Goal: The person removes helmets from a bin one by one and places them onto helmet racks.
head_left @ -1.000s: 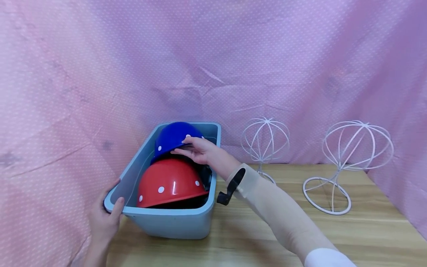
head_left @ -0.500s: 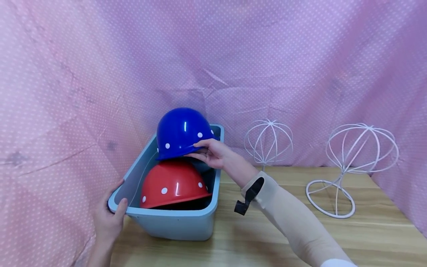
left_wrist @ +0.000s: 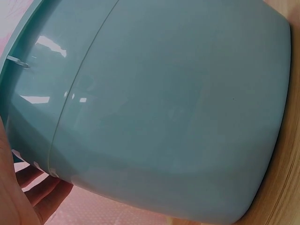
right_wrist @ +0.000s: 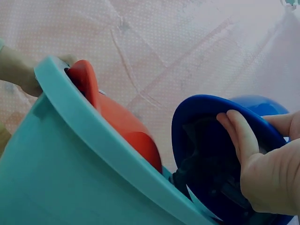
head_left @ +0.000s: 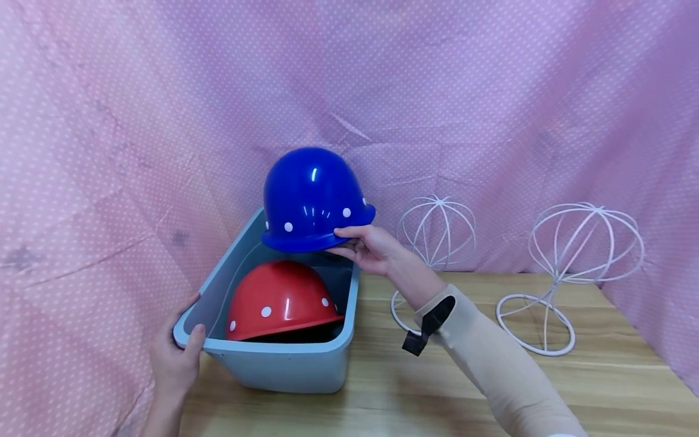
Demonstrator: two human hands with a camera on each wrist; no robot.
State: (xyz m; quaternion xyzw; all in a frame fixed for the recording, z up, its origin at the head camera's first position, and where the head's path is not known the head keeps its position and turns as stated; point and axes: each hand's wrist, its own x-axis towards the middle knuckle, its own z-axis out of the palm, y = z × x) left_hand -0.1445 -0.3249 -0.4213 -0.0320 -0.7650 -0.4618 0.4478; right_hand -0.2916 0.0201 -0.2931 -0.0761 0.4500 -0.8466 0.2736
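A blue hard hat (head_left: 314, 194) with white dots is held up over the far part of a grey-blue bin (head_left: 289, 370). My right hand (head_left: 371, 247) pinches its brim, thumb on the outside and fingers underneath; the right wrist view shows those fingers inside the dark interior of the blue hat (right_wrist: 187, 105). A red hard hat (head_left: 278, 297), also white-dotted, lies tilted in the bin's near part. With my left hand (head_left: 177, 352) I grip the bin's near left corner, thumb over the rim. The left wrist view shows the fingers against the bin's wall (left_wrist: 164, 108).
Two white wire dome stands stand on the wooden table (head_left: 437, 376) to the right: a nearer-left stand (head_left: 437, 237), partly behind my right forearm, and a right stand (head_left: 587, 243). A pink dotted cloth (head_left: 464, 109) hangs behind and along the sides.
My right hand has taken the blue hard hat by its brim and raised it up and slightly right out of the bin. My left hand stays on the bin's corner.
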